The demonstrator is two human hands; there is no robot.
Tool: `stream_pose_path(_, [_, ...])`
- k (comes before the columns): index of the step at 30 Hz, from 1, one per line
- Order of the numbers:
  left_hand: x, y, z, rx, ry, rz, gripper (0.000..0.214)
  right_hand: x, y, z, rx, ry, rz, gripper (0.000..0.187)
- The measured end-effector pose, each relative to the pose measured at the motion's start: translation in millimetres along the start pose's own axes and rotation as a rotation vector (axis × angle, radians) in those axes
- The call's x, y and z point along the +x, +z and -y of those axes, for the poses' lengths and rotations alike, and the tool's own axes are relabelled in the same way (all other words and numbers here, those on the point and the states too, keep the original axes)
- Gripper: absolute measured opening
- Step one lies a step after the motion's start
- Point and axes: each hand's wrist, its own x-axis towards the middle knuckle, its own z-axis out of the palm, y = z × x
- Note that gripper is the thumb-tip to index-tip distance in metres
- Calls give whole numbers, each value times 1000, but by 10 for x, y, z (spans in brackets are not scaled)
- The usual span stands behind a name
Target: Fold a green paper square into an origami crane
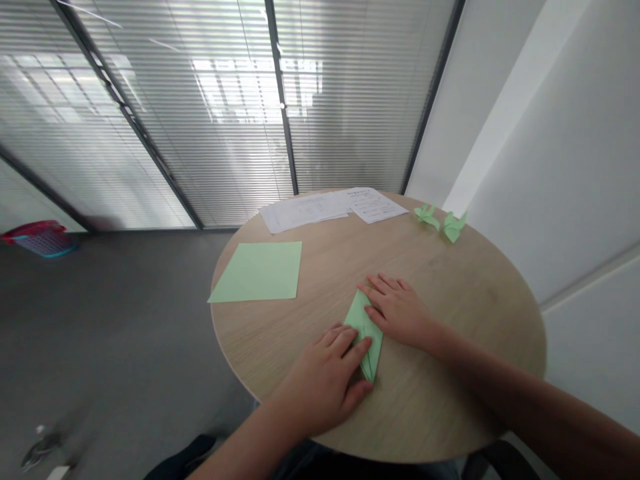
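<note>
A sheet of pale green paper (pixel 361 311), folded into a narrow kite-like shape with creased flaps at its near end, lies flat on the round wooden table (pixel 440 393). My left hand (pixel 327 373) rests over its left side and near point, with fingers stretched out and touching the paper. Across the upper right edge lies my right hand (pixel 395 310), fingers extended and a little apart, pressing on the paper and the tabletop. Part of the folded paper is hidden under both hands.
An unfolded green sheet (pixel 260 272) lies at the table's left. White printed papers (pixel 315 210) sit along the far edge. Two small folded green paper figures (pixel 453 227) stand at the far right, close to the wall (pixel 565 173). A red and blue basket (pixel 43 240) is on the floor.
</note>
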Motion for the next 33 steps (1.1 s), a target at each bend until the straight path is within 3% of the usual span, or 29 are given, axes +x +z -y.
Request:
stream_pose_path(9, [-207,-113,-157,-67,29,55,50,-4,-3,11,-9,12,41,54])
stream_pose_path(16, [-297,-156,-243,-81,232,-7,20,-13,-13,21,17,19,24,52])
stream_pose_path(19, [-188,-216,-155,1,93,-134,29,-10,-1,17,49,9,-18,51])
stream_pose_path(22, [84,-303,1,66,-225,-236,35,0,-4,-33,92,40,-83,53])
stream_pose_path(25, [420,-356,144,160,-409,-132,26,2,-50,-135,142,95,-143,42])
stream_pose_path(28, [668,-323,231,134,-412,-37,28,-9,-117,-220,225,92,-162,32])
stream_pose_path(33, [777,-161,305,52,-417,-153,13,2,-160,-174,319,53,-115,20])
